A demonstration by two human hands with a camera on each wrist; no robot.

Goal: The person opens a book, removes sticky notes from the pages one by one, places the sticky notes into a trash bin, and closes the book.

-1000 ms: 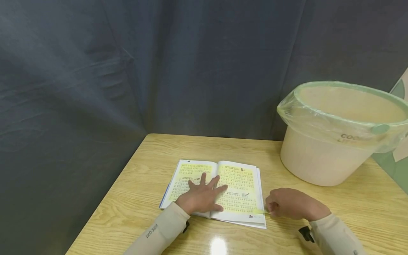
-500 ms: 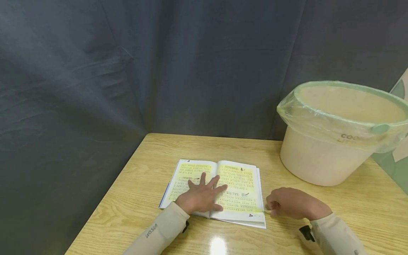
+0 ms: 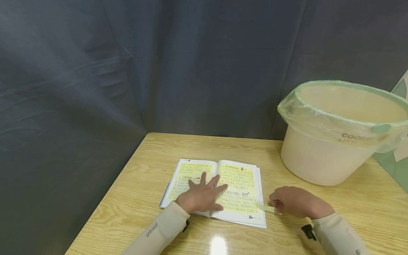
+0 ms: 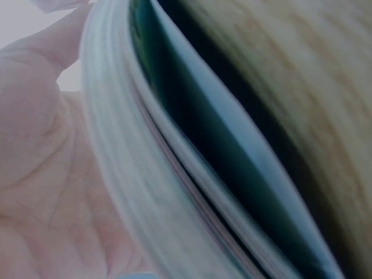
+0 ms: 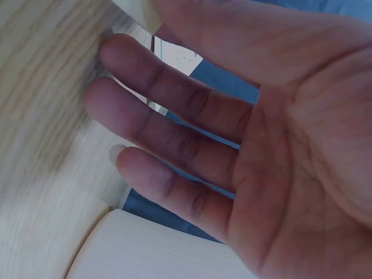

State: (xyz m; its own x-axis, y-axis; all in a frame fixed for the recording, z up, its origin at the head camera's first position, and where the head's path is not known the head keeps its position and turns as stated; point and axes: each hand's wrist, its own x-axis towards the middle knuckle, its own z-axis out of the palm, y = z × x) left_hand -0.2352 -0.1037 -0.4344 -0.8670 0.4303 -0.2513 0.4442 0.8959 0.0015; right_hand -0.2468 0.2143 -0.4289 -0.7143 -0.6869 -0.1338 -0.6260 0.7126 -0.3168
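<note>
An open book (image 3: pixel 240 198) with yellow-tinted text blocks lies on the wooden table. Across its centre fold my left hand (image 3: pixel 202 197) rests with the fingers spread, pressing the pages. The left wrist view shows the book's page edges (image 4: pixel 133 151) close up beside the palm. To the right of the book, my right hand (image 3: pixel 296 202) pinches a narrow pale-yellow paper strip (image 3: pixel 267 208), whose far end overlaps the right page's edge. In the right wrist view the strip (image 5: pixel 142 13) shows at the thumb tip, while the other fingers are loosely bent over the table.
A large cream bin (image 3: pixel 318 159) with a green rim and a clear plastic liner stands on the table at the right, beyond my right hand. Dark cloth (image 3: pixel 216 71) hangs behind the table (image 3: pixel 137 177) and along its left side.
My right hand has shifted slightly right, drawing the yellow strip away from the page so more of it shows. The left hand stays in place on the book.
</note>
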